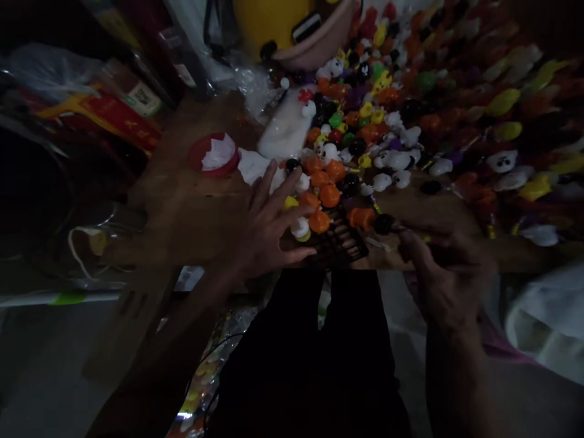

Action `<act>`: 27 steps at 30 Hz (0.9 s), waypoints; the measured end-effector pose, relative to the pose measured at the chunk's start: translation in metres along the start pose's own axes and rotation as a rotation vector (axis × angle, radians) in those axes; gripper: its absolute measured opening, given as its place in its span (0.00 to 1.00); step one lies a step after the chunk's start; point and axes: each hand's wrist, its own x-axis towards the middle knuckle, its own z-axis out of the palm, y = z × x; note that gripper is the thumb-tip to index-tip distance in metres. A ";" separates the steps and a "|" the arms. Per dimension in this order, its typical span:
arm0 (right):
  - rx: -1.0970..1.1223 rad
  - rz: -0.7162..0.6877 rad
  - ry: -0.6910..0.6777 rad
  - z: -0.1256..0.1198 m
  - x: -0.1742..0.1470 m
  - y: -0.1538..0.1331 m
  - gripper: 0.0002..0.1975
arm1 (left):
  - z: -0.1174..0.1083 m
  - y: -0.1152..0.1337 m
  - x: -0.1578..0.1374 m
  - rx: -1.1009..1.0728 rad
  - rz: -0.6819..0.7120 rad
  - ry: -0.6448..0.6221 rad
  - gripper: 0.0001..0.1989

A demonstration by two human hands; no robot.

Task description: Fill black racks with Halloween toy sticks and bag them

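My left hand is spread, its fingers over and beside a cluster of small plastic figures. The orange pieces lie at its fingertips, with a white one between thumb and forefinger. Under the cluster is a dark slotted rack at the table's front edge. My right hand is closed in a pinch, right of the rack. From its fingertips a small black figure sticks out to the left, with an orange figure against it. The grip itself is blurred.
A large pile of small coloured figures covers the table's right side. Left of it are a white block, a red bowl with paper pieces, and a jar. A pink basin stands behind.
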 end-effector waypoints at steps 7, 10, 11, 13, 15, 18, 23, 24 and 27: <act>0.054 -0.130 0.054 0.013 0.013 -0.035 0.03 | 0.036 0.013 -0.029 0.056 0.009 0.329 0.12; -0.021 -0.314 -0.096 0.022 0.013 -0.044 0.01 | 0.048 0.021 -0.033 -0.007 -0.031 0.396 0.10; -0.055 -0.367 -0.174 0.025 0.013 -0.047 0.03 | 0.051 0.022 -0.035 -0.023 -0.044 0.423 0.10; -0.115 -0.451 -0.340 0.034 0.015 -0.052 0.06 | 0.056 0.023 -0.038 -0.055 -0.081 0.470 0.11; -0.192 -0.512 -0.460 0.041 0.018 -0.053 0.06 | 0.058 0.021 -0.041 -0.087 -0.130 0.491 0.11; -0.326 -0.582 -0.529 0.047 0.026 -0.054 0.06 | 0.058 0.014 -0.044 -0.133 -0.144 0.497 0.09; -0.351 -0.702 -0.616 0.051 0.044 -0.061 0.06 | 0.061 0.013 -0.050 -0.133 -0.189 0.526 0.10; -0.360 -0.726 -0.645 0.052 0.048 -0.064 0.06 | 0.063 0.014 -0.051 -0.142 -0.217 0.532 0.10; -0.407 -0.746 -0.748 0.056 0.054 -0.074 0.05 | 0.070 0.019 -0.050 -0.225 -0.303 0.535 0.11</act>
